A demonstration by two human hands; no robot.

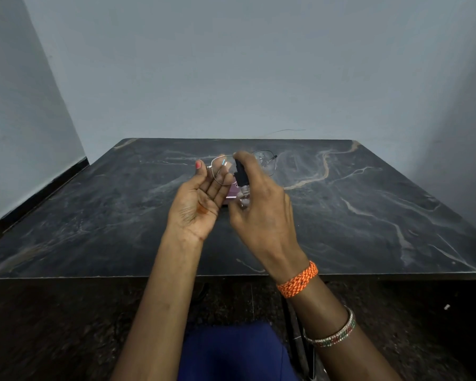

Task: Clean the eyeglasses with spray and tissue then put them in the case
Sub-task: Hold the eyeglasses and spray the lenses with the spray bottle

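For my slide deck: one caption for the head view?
Left hand holds glasses while right hand aims spray bottle at a lens, over table.

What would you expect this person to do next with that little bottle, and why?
Probably press the pump. The right hand grips the spray bottle with a finger on its black top, right beside the eyeglasses that the left hand holds up. No tissue is visible yet, so wiping likely comes later.
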